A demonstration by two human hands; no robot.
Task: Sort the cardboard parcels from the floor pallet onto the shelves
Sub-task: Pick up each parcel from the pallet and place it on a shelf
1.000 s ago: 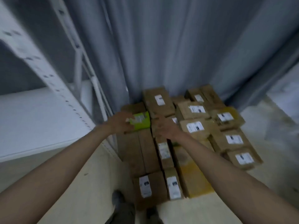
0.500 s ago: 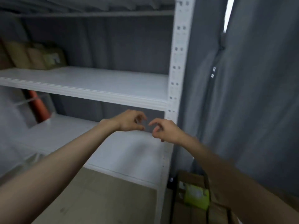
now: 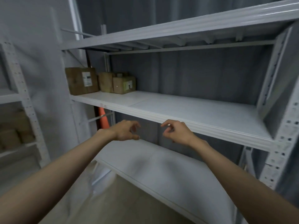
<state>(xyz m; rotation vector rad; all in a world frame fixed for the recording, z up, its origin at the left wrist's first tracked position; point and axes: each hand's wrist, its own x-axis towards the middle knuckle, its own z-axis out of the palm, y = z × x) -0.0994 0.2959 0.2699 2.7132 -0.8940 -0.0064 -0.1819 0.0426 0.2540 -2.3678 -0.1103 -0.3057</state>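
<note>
I see my left hand (image 3: 125,130) and right hand (image 3: 177,132) loosely curled, holding nothing, before the white metal shelf (image 3: 202,118).

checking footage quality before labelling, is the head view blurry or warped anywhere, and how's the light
Head view: dim, flat bluish light, no glare; the left rack and its boxes smear with motion blur; wide-angle bending bows the middle shelf and the right upright; the parcels on that shelf are soft, their labels unreadable; both hands look fairly crisp.
</note>
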